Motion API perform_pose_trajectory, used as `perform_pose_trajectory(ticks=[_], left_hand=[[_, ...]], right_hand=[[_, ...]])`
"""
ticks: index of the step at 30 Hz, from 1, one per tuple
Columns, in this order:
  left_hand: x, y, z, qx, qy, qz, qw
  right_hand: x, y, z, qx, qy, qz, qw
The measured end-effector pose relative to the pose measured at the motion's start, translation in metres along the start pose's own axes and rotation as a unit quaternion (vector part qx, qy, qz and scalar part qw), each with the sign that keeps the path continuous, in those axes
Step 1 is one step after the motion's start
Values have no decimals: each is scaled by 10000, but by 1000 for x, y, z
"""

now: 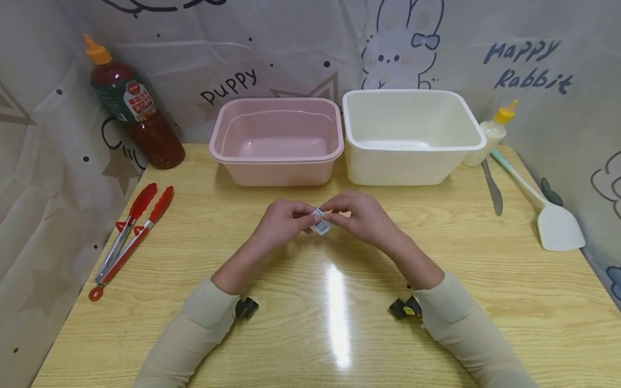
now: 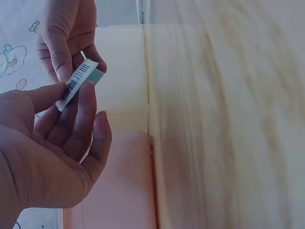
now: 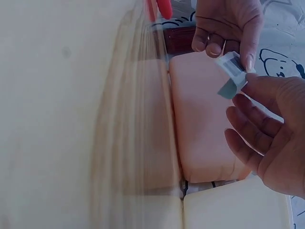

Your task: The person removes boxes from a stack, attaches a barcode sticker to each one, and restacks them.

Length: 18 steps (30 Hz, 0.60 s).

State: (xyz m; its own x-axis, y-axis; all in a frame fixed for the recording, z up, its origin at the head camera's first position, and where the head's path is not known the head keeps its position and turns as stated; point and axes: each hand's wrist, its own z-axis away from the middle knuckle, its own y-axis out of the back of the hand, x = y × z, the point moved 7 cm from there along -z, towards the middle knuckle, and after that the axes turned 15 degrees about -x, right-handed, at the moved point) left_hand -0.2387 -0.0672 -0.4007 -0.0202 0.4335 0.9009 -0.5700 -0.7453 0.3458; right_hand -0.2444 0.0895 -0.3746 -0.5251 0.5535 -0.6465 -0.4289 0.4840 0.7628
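Note:
Between my two hands, above the table, is a small white packet (image 1: pixel 322 225) with printing on it. The left wrist view shows a barcode on the packet (image 2: pixel 78 80) and a pale green part (image 2: pixel 96 76) behind it. My left hand (image 1: pixel 283 223) pinches it from the left with thumb and fingers. From the other side my right hand (image 1: pixel 363 216) pinches its upper corner; in the right wrist view the thumb lies on that corner and the pale green flap (image 3: pixel 228 90) sticks out below. Fingers partly cover the packet.
Behind the hands stand a pink bin (image 1: pixel 276 173) and a white bin (image 1: pixel 398 170). At left are a red sauce bottle (image 1: pixel 140 118) and red-handled tongs (image 1: pixel 131 237). To the right lie a knife (image 1: pixel 492 188) and a white spatula (image 1: pixel 558 226), near a yellow-capped bottle (image 1: pixel 492 132).

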Motion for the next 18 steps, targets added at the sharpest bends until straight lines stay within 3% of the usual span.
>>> perform_pose_trajectory(ticks=[18], left_hand=[[-2, -5, 0, -317, 272, -248, 9988]], right_hand=[[6, 0, 2, -61, -163, -8, 9998]])
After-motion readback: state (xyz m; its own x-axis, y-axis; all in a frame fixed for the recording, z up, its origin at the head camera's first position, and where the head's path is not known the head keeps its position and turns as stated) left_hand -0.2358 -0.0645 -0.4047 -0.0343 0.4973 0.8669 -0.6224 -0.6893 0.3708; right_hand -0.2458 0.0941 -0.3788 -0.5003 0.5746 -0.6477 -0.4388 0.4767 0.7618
